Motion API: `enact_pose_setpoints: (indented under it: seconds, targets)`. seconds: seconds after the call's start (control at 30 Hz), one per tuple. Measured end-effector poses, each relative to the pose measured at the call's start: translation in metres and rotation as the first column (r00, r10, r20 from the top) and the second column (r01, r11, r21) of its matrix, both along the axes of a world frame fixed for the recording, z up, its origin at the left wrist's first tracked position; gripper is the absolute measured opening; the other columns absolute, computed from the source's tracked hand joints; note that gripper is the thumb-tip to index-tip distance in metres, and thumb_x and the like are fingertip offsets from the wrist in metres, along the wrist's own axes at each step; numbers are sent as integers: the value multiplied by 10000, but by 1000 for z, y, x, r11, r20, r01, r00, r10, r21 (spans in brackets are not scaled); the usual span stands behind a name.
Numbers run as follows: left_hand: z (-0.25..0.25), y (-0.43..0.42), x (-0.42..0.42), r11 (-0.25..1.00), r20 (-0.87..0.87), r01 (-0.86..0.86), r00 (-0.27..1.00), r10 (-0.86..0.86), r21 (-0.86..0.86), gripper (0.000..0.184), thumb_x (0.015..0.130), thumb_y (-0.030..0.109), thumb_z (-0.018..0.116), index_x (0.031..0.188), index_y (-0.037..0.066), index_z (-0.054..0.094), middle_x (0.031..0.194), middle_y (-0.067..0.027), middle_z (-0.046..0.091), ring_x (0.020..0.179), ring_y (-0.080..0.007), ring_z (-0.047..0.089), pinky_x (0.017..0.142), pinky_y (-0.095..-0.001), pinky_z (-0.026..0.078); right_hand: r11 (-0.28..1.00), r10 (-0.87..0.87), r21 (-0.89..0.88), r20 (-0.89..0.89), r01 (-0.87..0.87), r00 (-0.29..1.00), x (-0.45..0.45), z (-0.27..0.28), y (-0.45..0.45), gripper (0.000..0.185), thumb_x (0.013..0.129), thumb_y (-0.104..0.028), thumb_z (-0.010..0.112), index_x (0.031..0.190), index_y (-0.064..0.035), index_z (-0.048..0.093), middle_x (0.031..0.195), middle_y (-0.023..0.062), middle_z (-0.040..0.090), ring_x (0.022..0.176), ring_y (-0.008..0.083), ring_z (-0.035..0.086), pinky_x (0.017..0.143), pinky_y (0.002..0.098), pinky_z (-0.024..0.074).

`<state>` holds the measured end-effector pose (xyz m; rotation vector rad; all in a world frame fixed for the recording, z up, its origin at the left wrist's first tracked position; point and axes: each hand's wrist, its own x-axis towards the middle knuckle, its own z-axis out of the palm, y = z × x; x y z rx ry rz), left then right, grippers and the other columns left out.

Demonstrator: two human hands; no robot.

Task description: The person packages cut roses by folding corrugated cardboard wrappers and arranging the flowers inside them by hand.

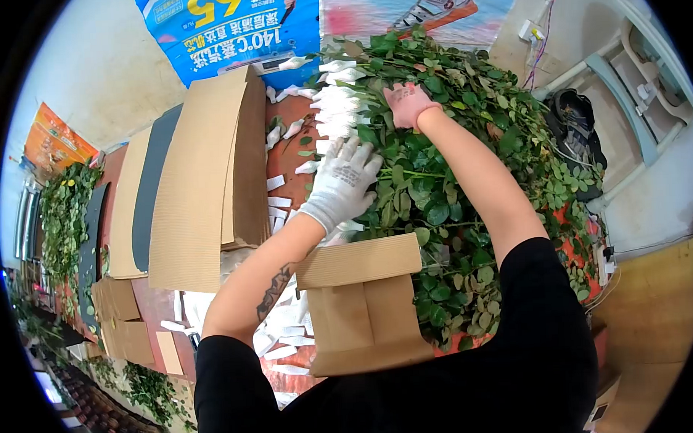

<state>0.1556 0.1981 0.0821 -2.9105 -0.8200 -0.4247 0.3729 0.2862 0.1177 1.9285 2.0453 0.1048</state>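
My left hand [344, 180], in a white glove, lies with fingers spread where the white-sleeved flower heads [337, 110] meet their leafy stems. My right hand [409, 105], in a pink glove, rests farther forward among the leafy flower stems [437, 190]. Its fingers look curled down into the greenery, and what they grip is hidden. The sleeved heads lie in a row pointing left, with the leaves heaped to the right. Close to my body stands a folded brown cardboard piece [363, 307].
Tall stacked cardboard sheets [196, 183] stand left of the flowers. Loose white paper sleeves [290, 337] lie scattered on the red tabletop [289, 159]. Dark shoes [572, 128] and a pale chair frame [625, 107] are at right. A blue printed poster [233, 33] hangs behind.
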Motion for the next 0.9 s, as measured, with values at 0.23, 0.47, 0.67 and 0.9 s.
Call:
enact_pose_setpoints:
  seconds: [0.23,0.47,0.67,0.9]
  targets:
    - [2,-7,10,998,-42,-1,999,-1,-60,646,729,322,638,1309,114,444,1358,-157,409,1317,-348,300,1109,-475,175,941,146,303,40,-152,988,29,-16,7,317,794,-187,524,1102,-116,508,1111,125,567,1031,271,565,859,368,432]
    - [16,-6,12,982,-39,-15,999,8,-186,690,758,354,615,1353,87,391,1382,-161,387,1323,-363,287,1113,-470,165,539,185,829,-286,147,940,81,58,-27,369,760,-300,634,1066,-96,597,1012,138,630,937,306,611,802,389,482]
    - [50,-5,41,953,390,203,915,-102,-227,668,761,292,636,1325,34,387,1337,-205,417,1270,-382,357,1068,-452,272,473,481,844,-486,250,730,135,106,-80,347,782,-155,591,1112,-48,575,1030,157,613,944,341,584,828,383,457]
    - [101,-4,10,836,-303,-89,948,-95,-542,209,751,184,564,889,102,698,903,-148,677,844,-297,647,772,-374,500,740,267,659,-99,-138,959,102,24,-102,760,714,-279,655,1365,-24,357,1387,166,387,1284,306,365,1072,373,282]
